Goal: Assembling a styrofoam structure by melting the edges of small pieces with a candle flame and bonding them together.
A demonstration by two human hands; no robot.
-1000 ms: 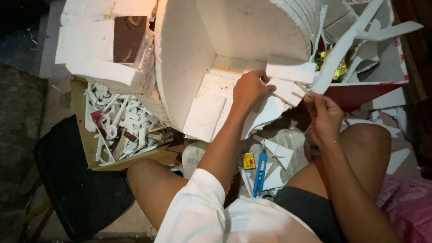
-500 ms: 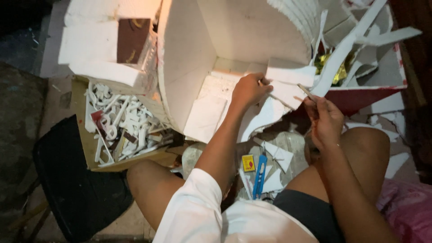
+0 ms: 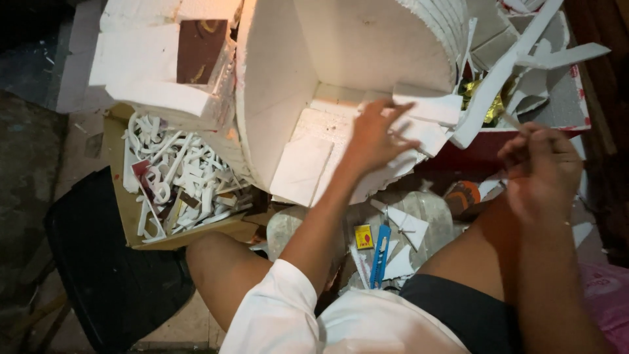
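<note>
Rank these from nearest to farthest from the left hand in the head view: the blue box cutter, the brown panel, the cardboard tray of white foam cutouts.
Measured from the left hand:
1. Blue box cutter, below the hand, between the knees.
2. Brown panel, upper left, set in the foam block.
3. Cardboard tray of white foam cutouts, left; nearly level with the panel, so a close call.

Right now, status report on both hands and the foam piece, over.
Left hand spread flat on white foam structure. Right hand closed around thin stick. Loose foam strips crowd the right side.
</note>
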